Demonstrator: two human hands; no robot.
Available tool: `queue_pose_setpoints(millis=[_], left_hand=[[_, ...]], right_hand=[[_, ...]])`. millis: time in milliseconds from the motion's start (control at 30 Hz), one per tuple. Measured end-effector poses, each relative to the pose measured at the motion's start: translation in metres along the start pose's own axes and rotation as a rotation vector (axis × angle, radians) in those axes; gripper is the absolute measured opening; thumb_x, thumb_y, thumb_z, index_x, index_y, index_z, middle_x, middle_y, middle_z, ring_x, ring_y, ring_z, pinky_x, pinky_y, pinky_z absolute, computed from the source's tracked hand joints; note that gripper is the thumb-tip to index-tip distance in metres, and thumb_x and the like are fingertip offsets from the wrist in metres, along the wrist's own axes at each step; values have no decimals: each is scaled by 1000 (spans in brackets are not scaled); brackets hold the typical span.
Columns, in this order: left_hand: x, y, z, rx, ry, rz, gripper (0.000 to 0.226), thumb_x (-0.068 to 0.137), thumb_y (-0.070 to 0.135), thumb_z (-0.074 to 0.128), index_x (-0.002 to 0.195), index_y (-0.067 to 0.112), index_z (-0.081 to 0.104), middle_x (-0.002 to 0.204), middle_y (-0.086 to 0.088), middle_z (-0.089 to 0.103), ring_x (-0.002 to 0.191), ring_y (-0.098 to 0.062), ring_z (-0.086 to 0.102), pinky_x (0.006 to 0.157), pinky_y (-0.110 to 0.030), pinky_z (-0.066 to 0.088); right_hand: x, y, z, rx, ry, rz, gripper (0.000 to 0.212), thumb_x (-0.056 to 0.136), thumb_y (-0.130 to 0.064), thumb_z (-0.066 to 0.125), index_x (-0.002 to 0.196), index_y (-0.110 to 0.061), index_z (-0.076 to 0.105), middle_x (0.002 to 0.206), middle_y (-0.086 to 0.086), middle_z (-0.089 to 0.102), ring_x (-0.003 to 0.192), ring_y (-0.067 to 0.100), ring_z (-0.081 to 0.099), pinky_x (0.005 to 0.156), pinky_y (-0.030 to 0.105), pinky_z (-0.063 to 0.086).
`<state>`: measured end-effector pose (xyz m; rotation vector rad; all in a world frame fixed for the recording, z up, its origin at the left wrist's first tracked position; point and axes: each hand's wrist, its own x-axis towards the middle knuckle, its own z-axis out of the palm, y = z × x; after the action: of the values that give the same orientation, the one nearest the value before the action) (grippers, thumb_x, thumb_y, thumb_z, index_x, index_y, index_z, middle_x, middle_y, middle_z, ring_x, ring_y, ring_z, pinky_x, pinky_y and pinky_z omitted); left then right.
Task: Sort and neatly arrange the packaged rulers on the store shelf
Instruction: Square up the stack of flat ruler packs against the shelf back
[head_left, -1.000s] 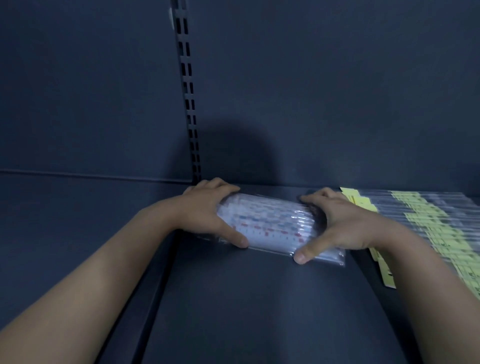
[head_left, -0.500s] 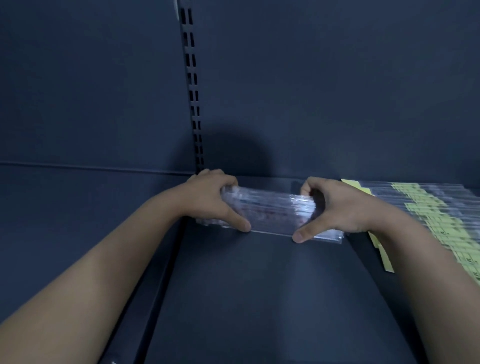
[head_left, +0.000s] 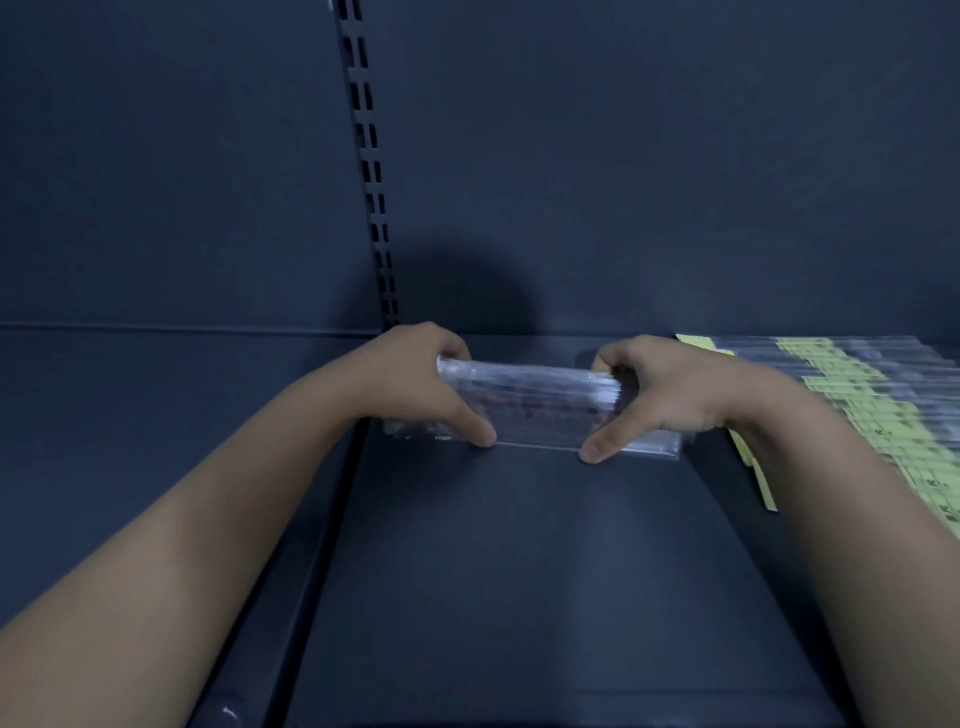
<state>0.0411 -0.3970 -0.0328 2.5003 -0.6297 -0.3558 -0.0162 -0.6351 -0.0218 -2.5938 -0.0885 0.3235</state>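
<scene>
A bundle of clear-packaged rulers (head_left: 535, 402) stands on its long edge across the dark shelf (head_left: 519, 571), near the back panel. My left hand (head_left: 426, 384) grips its left end, fingers curled over the top and thumb at the front bottom edge. My right hand (head_left: 660, 395) grips the right end the same way. The bundle's ends are hidden under my hands. A row of packaged rulers with yellow-green labels (head_left: 872, 400) lies flat on the shelf to the right.
A slotted upright (head_left: 371, 156) runs down the dark back panel behind the left hand. A separate shelf (head_left: 156, 415) lies to the left of the upright. A loose yellow label (head_left: 763, 483) sticks out by my right forearm.
The bundle tipped up from lying tilted to standing on its edge and moved back toward the rear panel. Both hands kept their grip and went with it.
</scene>
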Motion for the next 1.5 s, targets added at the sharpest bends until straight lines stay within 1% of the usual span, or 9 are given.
queue_pose_setpoints(millis=[167,367,567,767,933,1133,1233,1300,1500], left_hand=[[-3,3,-2,2,33,40,43,44,47,92,72,27,66,78,12,68,74,-7,65,65,-33,52],[-9,6,-3,6,75,118,45,46,43,92,84,35,68,87,20,68,82,3,62,75,-25,53],[-12,6,-2,20,80,201,40,49,44,91,81,33,69,80,20,69,76,4,63,66,-20,51],[-11,2,-1,50,224,294,41,53,54,85,85,37,66,81,21,67,78,6,62,68,-22,49],[-5,-8,-4,132,171,212,45,54,59,83,91,39,66,88,21,63,84,7,55,70,-19,42],[0,-22,-9,-56,65,177,30,67,32,87,93,27,72,92,14,71,87,0,65,80,-24,49],[5,-24,-3,-238,155,166,35,66,18,88,97,16,73,98,3,73,95,-10,67,89,-29,50],[9,-26,-2,-426,245,160,37,59,10,90,92,14,74,93,1,75,91,-12,69,80,-23,52],[16,-26,-6,-566,363,155,37,56,17,92,88,22,74,89,16,73,83,5,66,66,-5,46]], right_hand=[[-4,-4,1,-73,23,-27,57,49,-41,90,81,-9,55,69,0,53,63,16,49,58,31,35],[-8,-6,2,-90,88,-52,50,46,-39,91,76,-18,58,68,-6,62,59,8,55,55,27,41],[-8,-2,2,-158,169,-130,42,41,-41,90,64,-21,59,56,-7,58,49,5,50,49,25,41],[-4,-4,3,-196,347,-216,46,47,-40,89,79,-24,61,82,-10,61,78,13,55,71,36,49],[-11,18,-9,-36,238,-62,40,52,-30,91,82,-24,65,82,-12,64,71,-1,54,59,13,38],[-10,30,-6,278,138,-69,28,63,-1,84,87,-10,72,88,6,74,79,16,67,75,24,51],[-3,33,-1,463,190,-57,29,62,9,80,86,-3,72,83,11,74,73,20,65,70,26,51],[0,35,1,578,275,-63,33,57,12,81,85,-4,73,77,9,74,70,18,66,70,28,51],[11,40,2,865,476,-70,48,52,5,84,95,-13,70,82,1,74,72,14,69,68,25,57]])
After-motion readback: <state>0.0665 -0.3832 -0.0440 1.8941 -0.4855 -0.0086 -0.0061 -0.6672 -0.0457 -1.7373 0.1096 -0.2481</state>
